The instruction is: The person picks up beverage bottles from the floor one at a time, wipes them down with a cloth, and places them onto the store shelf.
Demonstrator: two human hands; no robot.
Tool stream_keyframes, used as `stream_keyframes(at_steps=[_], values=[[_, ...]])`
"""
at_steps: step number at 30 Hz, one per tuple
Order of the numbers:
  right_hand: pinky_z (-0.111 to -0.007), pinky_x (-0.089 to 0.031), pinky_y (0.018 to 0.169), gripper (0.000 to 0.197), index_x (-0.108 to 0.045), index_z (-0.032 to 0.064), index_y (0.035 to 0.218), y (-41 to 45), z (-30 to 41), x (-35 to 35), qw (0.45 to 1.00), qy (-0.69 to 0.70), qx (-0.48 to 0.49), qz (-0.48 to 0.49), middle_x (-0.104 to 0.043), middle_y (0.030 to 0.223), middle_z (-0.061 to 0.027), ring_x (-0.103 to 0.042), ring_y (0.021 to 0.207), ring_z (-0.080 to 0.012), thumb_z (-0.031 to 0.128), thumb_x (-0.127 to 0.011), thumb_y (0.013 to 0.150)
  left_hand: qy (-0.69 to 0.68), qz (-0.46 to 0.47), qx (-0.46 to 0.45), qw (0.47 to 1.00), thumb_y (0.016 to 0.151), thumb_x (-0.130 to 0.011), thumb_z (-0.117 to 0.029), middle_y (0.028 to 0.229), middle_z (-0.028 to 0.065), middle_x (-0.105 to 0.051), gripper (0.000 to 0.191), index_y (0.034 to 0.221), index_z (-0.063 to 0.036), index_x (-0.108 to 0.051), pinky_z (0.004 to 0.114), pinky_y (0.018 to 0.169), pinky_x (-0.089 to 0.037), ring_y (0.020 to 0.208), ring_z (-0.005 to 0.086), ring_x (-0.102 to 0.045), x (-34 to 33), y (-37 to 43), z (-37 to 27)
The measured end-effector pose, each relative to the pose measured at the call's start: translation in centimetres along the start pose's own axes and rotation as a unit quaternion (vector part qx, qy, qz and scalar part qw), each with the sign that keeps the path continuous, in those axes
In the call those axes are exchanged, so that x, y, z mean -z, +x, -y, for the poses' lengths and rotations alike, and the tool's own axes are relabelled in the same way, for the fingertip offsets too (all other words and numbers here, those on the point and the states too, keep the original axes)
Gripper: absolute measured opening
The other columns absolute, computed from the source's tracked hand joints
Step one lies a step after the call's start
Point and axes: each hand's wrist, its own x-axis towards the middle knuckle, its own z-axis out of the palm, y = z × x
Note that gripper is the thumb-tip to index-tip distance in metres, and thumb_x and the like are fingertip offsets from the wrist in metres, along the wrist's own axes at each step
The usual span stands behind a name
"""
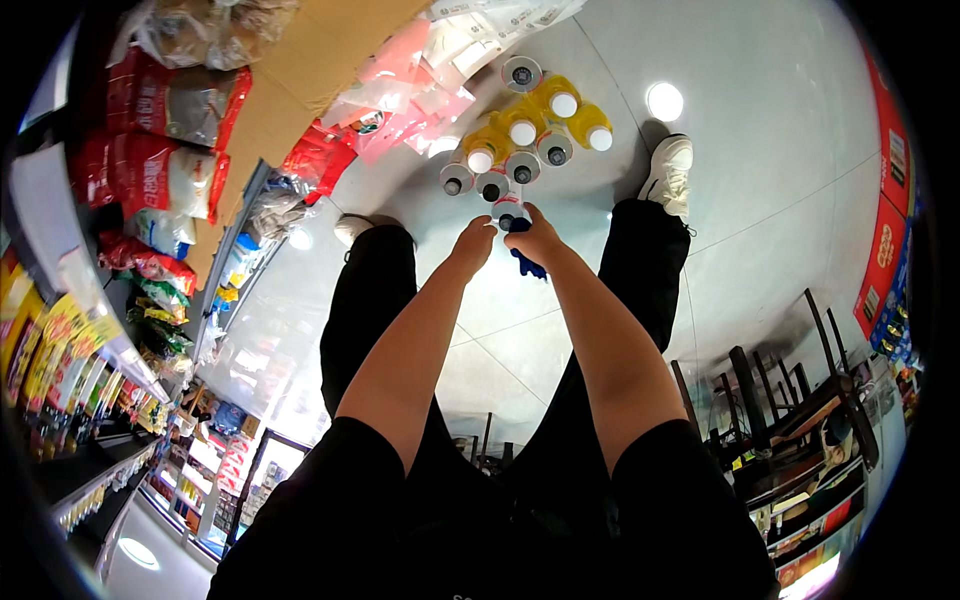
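Note:
Between my hands stands a clear bottle with a dark cap [508,215], seen from above. At its left side is my left hand [474,246], fingers curled against the bottle. My right hand [535,238] holds a dark blue cloth [529,265], pressed to the bottle's right side near the cap; part of the cloth hangs below the palm. Just beyond, several more dark-capped clear bottles [523,167] stand on the floor. Grouped among them are several bottles of yellow liquid with white caps [523,132].
Pink and white plastic packaging [420,94] lies on the floor past the bottles. Red bags of goods [176,105] sit on cardboard [322,60] at the left, by stocked shelves [82,360]. Dark wooden stools [780,405] are at the lower right; red cartons [885,217] line the right edge.

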Motion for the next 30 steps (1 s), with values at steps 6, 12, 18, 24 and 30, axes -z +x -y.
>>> stream_keyframes(at_steps=[6, 12, 18, 24, 30], values=[[-0.034, -0.050, 0.083, 0.090, -0.034, 0.0086, 0.141, 4.6, -4.4, -2.3, 0.999, 0.003, 0.014, -0.036, -0.063, 0.109, -0.0210, -0.064, 0.097, -0.0309, 0.028, -0.072, 0.061, -0.203, 0.047, 0.178, 0.962, 0.092, -0.035, -0.037, 0.130, 0.0062, -0.052, 0.050, 0.137, -0.0163, -0.042, 0.041, 0.089, -0.044, 0.110, 0.0188, -0.052, -3.2, 2.0, -2.7], [-0.033, -0.050, 0.079, 0.064, -0.054, 0.0112, 0.123, 4.9, -3.5, -3.7, 0.994, 0.101, 0.033, 0.003, -0.066, 0.102, -0.0144, -0.065, 0.091, -0.0255, 0.025, -0.071, 0.063, -0.239, 0.009, 0.116, 0.964, 0.091, -0.037, -0.035, 0.114, 0.0072, -0.058, 0.043, 0.126, -0.0135, -0.051, 0.040, 0.087, -0.046, 0.102, 0.0195, -0.056, -2.3, 2.4, -0.8], [-0.033, -0.050, 0.079, 0.056, -0.059, 0.0095, 0.115, 3.8, -3.5, -3.8, 0.990, 0.140, -0.001, -0.016, -0.066, 0.098, -0.0128, -0.065, 0.088, -0.0254, 0.024, -0.070, 0.063, -0.237, 0.010, 0.092, 0.967, 0.091, -0.037, -0.030, 0.109, 0.0073, -0.059, 0.038, 0.118, -0.0102, -0.057, 0.038, 0.083, -0.048, 0.097, 0.0192, -0.057, -2.7, 1.5, -0.6], [-0.032, -0.050, 0.074, 0.051, -0.059, 0.0092, 0.112, -1.5, -2.7, -2.5, 0.998, 0.018, 0.038, -0.040, -0.066, 0.092, -0.0101, -0.064, 0.082, -0.0220, 0.024, -0.072, 0.065, -0.213, 0.022, 0.134, 0.968, 0.090, -0.039, -0.025, 0.104, 0.0064, -0.061, 0.035, 0.115, -0.0096, -0.058, 0.037, 0.081, -0.050, 0.094, 0.0182, -0.059, -2.5, -2.7, -3.1], [-0.042, -0.052, 0.078, 0.048, -0.059, 0.0151, 0.107, -11.1, 1.6, 0.6, 0.979, -0.168, 0.095, -0.060, -0.065, 0.096, -0.0153, -0.064, 0.089, -0.0335, 0.033, -0.075, 0.066, -0.198, 0.048, 0.138, 0.969, 0.089, -0.041, -0.011, 0.094, 0.0073, -0.062, 0.030, 0.114, -0.0055, -0.057, 0.032, 0.077, -0.053, 0.082, 0.0161, -0.062, -1.0, -9.6, -7.0]])
